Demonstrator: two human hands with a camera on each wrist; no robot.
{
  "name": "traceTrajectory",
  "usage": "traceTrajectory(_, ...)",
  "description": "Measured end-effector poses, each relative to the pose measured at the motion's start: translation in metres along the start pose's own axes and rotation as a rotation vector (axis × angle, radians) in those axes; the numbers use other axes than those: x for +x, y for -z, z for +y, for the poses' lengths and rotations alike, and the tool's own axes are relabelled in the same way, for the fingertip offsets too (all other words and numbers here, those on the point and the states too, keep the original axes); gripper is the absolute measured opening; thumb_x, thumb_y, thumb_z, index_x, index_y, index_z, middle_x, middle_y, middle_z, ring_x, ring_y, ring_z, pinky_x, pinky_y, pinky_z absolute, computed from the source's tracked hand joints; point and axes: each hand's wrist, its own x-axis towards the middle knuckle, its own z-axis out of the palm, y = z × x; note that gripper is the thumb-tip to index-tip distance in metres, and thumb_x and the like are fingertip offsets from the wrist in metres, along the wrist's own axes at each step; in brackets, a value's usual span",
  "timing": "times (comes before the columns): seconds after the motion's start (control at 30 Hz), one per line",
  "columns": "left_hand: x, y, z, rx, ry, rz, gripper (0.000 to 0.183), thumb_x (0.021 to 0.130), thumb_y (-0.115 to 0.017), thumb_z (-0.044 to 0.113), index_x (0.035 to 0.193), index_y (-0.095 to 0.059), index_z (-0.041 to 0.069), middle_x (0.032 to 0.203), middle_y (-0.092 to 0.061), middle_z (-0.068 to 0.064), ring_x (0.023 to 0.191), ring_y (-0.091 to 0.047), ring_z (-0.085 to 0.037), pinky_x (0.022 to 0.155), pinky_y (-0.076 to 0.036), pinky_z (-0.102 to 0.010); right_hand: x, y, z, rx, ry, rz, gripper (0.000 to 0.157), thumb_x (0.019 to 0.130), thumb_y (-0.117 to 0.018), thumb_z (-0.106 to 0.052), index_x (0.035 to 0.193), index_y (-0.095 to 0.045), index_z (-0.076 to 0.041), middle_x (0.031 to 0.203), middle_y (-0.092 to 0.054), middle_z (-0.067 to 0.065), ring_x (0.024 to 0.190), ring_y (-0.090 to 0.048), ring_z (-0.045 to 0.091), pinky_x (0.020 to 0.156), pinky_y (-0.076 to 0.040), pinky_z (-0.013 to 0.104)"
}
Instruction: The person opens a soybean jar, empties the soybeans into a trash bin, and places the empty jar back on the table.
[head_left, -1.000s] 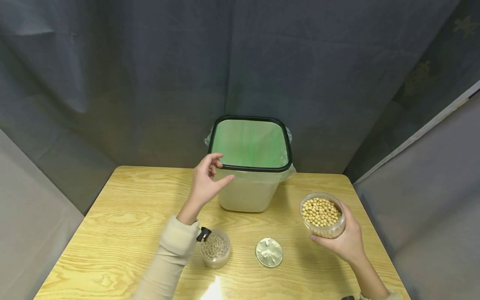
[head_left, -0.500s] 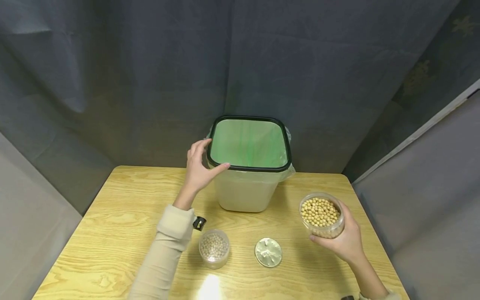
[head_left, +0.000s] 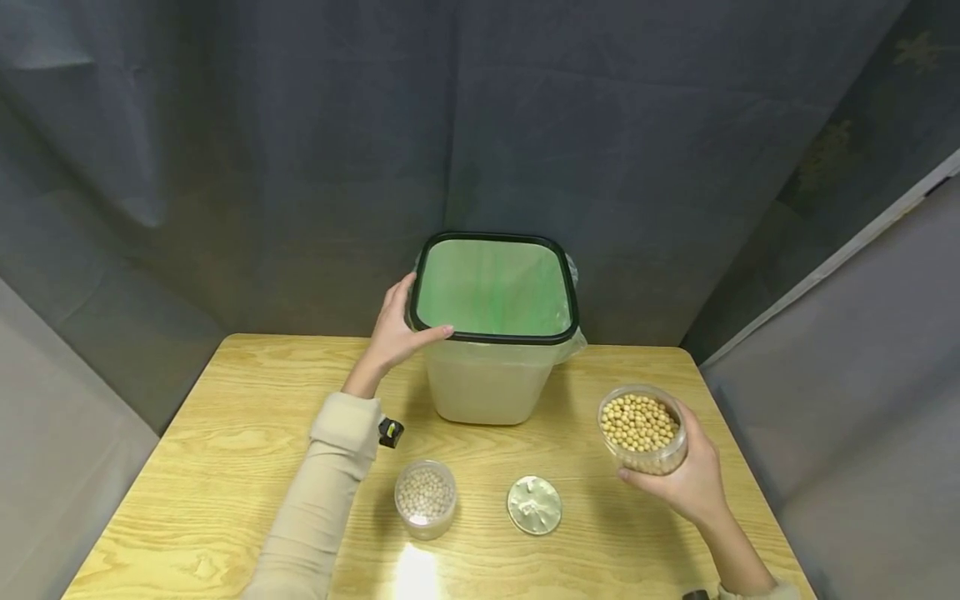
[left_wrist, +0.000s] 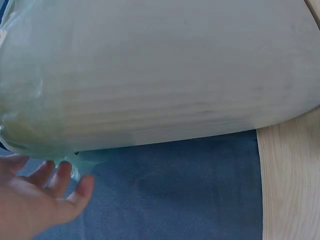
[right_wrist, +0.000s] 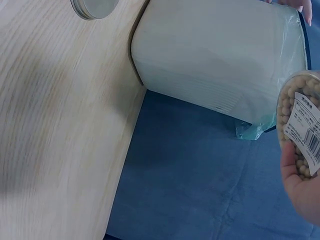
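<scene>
In the head view, my left hand (head_left: pixel 392 333) is at the near left corner of a pale bin (head_left: pixel 487 383) with a black rim and a green bag lining. Its thumb lies along the front rim and the fingers reach along the left side. The left wrist view shows these fingers (left_wrist: pixel 60 177) loosely spread beside the bag's edge. My right hand (head_left: pixel 693 475) grips a clear jar of yellow beans (head_left: pixel 640 423), lidless and tilted slightly, to the right of the bin. The right wrist view shows a white barcode label (right_wrist: pixel 305 132) on the jar.
A second clear jar of paler beans (head_left: pixel 425 497) stands on the wooden table (head_left: pixel 247 433) in front of the bin. A round silvery lid (head_left: pixel 534 505) lies to its right. Dark cloth (head_left: pixel 337 167) hangs behind the table.
My left hand has moved left and back from over the front rim to the bin's near left corner, its fingers spreading along the side. The right hand keeps the jar almost still.
</scene>
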Motion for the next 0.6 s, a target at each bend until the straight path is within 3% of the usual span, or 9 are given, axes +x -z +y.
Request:
traceTrajectory(0.3, 0.0, 0.001, -0.003, 0.006, 0.021, -0.041, 0.101, 0.068, -0.079, 0.031, 0.146, -0.017, 0.011, 0.148, -0.015, -0.01, 0.133, -0.019, -0.031, 0.105, -0.022, -0.048, 0.02, 0.003, -0.005, 0.065, 0.061, 0.009, 0.104, 0.04, -0.085, 0.006, 0.134, -0.04, -0.003, 0.118, -0.045, -0.015, 0.105, -0.043, -0.003, 0.083, -0.034, 0.011)
traceTrajectory(0.47, -0.001, 0.0, -0.003, -0.012, 0.02, -0.029, 0.102, 0.067, -0.08, 0.029, 0.146, -0.018, 0.011, 0.148, -0.015, -0.01, 0.133, -0.018, -0.03, 0.105, -0.022, -0.048, 0.045, 0.006, -0.021, 0.078, 0.16, 0.032, 0.1, 0.034, -0.083, 0.01, 0.126, -0.044, 0.006, 0.116, -0.053, 0.006, 0.103, -0.044, -0.003, 0.083, -0.034, 0.011)
traceTrajectory(0.6, 0.0, -0.002, -0.003, -0.014, 0.009, -0.024, 0.102, 0.067, -0.08, 0.028, 0.145, -0.018, 0.009, 0.148, -0.016, -0.01, 0.133, -0.019, -0.03, 0.105, -0.022, -0.048, 0.064, 0.009, -0.026, 0.041, 0.15, 0.02, 0.103, 0.036, -0.086, 0.006, 0.13, -0.044, 0.0, 0.117, -0.053, 0.019, 0.102, -0.044, -0.005, 0.083, -0.034, 0.012)
